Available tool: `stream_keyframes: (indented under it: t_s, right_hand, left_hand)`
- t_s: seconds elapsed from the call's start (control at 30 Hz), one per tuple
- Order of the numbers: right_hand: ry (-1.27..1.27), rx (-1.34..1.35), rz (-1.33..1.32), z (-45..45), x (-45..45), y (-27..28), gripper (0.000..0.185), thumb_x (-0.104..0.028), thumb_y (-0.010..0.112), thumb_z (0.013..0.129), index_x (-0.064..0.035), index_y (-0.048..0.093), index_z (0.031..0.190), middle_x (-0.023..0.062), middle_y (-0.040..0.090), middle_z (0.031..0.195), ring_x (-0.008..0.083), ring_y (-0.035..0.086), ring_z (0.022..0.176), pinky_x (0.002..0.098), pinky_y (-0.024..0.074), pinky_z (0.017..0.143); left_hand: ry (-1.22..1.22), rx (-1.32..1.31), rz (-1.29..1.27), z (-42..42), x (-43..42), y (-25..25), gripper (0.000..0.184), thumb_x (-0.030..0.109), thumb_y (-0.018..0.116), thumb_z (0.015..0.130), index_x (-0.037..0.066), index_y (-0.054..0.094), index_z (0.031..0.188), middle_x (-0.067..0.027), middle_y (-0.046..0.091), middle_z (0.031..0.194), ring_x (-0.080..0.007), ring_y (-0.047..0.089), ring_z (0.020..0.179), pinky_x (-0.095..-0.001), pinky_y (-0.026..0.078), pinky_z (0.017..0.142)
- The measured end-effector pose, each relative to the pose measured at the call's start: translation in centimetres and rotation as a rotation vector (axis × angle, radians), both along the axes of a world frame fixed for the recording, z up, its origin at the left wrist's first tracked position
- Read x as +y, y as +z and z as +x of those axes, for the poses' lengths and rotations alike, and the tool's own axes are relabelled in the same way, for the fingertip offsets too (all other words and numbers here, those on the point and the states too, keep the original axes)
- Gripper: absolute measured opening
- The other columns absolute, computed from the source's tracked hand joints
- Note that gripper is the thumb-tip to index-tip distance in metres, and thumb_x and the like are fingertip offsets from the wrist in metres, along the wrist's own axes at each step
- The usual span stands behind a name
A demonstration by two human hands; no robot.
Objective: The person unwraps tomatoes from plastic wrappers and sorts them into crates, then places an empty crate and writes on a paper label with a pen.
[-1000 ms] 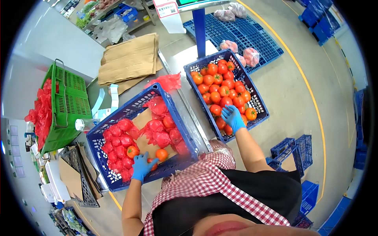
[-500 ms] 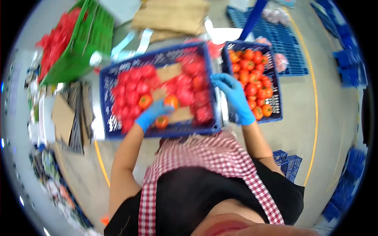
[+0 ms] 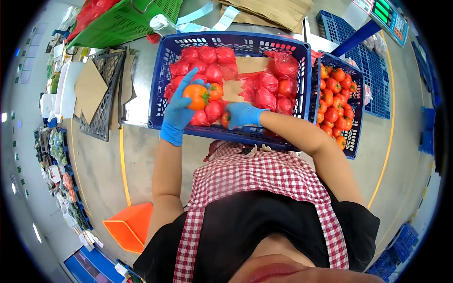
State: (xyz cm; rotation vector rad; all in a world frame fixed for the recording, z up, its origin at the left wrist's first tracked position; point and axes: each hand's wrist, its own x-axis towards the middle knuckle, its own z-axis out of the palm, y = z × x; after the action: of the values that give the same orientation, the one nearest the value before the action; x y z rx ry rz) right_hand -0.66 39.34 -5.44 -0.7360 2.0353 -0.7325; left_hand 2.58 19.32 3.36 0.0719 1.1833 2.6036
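My left hand (image 3: 178, 111), in a blue glove, is closed round an orange-red tomato (image 3: 194, 96) above the blue crate (image 3: 155, 104). A second tomato (image 3: 215, 91) shows just beyond its fingers; whether the hand also grips it I cannot tell. My right hand (image 3: 245, 114), gloved too, reaches down into the crate's near side with its fingers closed on another tomato (image 3: 225, 120), partly hidden. Around both hands lie several bundles of tomatoes in red plastic bags (image 3: 207, 55). Bare brown cardboard (image 3: 255, 64) shows between the bundles.
To the right stands a smaller blue crate (image 3: 357, 113) of loose tomatoes (image 3: 337, 99). A green crate (image 3: 127, 21) with red bags is at the upper left. Cardboard sheets (image 3: 273, 12) lie behind, and a scale (image 3: 390, 19) stands at the upper right. An orange bin (image 3: 130, 226) is on the floor.
My left hand has risen with a tomato in it. The right hand has moved from beside the smaller crate into the large crate, onto a tomato. The view has shifted.
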Motion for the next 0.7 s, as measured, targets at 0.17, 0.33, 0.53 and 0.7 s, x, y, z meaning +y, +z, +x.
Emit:
stream_keyframes:
  t_s: [0.17,0.33,0.53,0.7]
  right_hand:
    - [-0.642,-0.999,-0.59,-3.0,6.1,2.9,0.042,-0.038,0.057,0.086,-0.0074,0.058,0.114,0.0108,0.065,0.102,0.0217,0.066,0.083,0.0316,0.0541,0.071]
    - [-0.916,-1.365,-1.364,-3.6,11.4,7.7,0.059,-0.049,0.048,0.089,-0.0064,0.046,0.128,0.0179,0.051,0.128,0.0348,0.053,0.113,0.051,0.0418,0.096]
    - [-1.176,-1.436,-1.955,-2.0,21.7,5.2,0.07,-0.062,0.05,0.083,-0.0115,0.043,0.131,0.019,0.042,0.137,0.0406,0.04,0.125,0.0641,0.0226,0.103]
    - [-1.476,-0.951,-2.122,4.1,32.9,-1.0,0.075,-0.06,0.05,0.083,-0.0059,0.038,0.134,0.023,0.04,0.137,0.0371,0.039,0.126,0.0518,0.0276,0.108]
  left_hand:
    - [-0.096,0.11,0.056,-0.9,2.4,0.7,0.095,0.023,0.074,0.069,0.005,0.02,0.145,-0.0127,0.054,0.118,-0.0285,0.051,0.115,-0.0395,0.04,0.102]
    - [-0.097,-0.127,0.139,-4.7,10.7,0.5,0.075,0.024,0.065,0.082,0.004,0.026,0.143,-0.014,0.047,0.129,-0.0254,0.047,0.119,-0.039,0.036,0.104]
    - [-0.219,0.254,-0.52,-6.7,21.7,2.2,0.059,0.014,0.056,0.086,0.001,0.033,0.139,-0.0115,0.039,0.139,-0.0227,0.04,0.126,-0.0345,0.026,0.109]
    - [-0.07,-0.089,-0.855,-11.8,16.4,-4.9,0.057,0.016,0.057,0.086,-0.003,0.037,0.136,-0.0134,0.04,0.139,-0.0252,0.037,0.13,-0.0349,0.028,0.108]
